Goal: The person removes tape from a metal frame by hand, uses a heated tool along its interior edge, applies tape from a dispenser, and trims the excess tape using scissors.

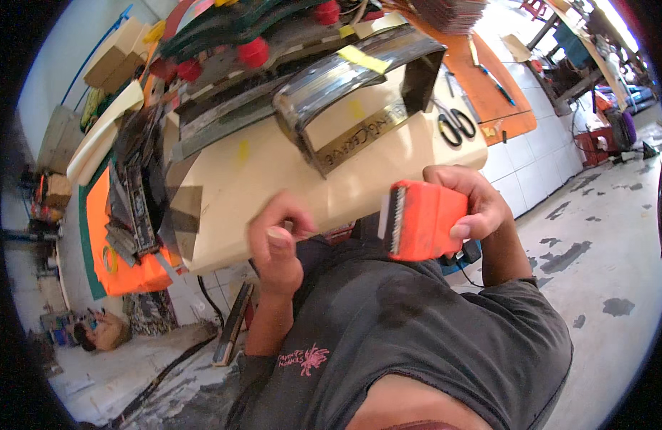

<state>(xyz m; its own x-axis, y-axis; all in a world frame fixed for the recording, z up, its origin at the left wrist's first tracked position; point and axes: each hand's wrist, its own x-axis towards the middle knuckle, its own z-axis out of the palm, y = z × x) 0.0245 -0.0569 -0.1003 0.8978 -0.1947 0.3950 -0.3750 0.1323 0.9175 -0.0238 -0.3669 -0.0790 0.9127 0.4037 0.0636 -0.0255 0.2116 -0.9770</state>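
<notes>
An orange tape dispenser [431, 221] with a dark serrated edge is gripped in my right hand [474, 204], in front of my chest at the near edge of the table. A pale strip [384, 217] shows at its toothed end. My left hand [279, 247] is raised to the left of it, slightly blurred, fingers curled in and thumb up. Nothing can be seen in that hand, and it is apart from the dispenser. Beyond both hands, a bent metal frame [359, 79] with handwriting and yellow tape on it stands on the cream tabletop [234, 215].
Black-handled scissors [456, 127] lie at the table's right. Past them, a blue pen [497, 86] rests on an orange board [517, 118]. Dark metal strips [134, 208] and orange material [130, 279] crowd the left end. Red knobs [253, 52] on green machinery stand behind.
</notes>
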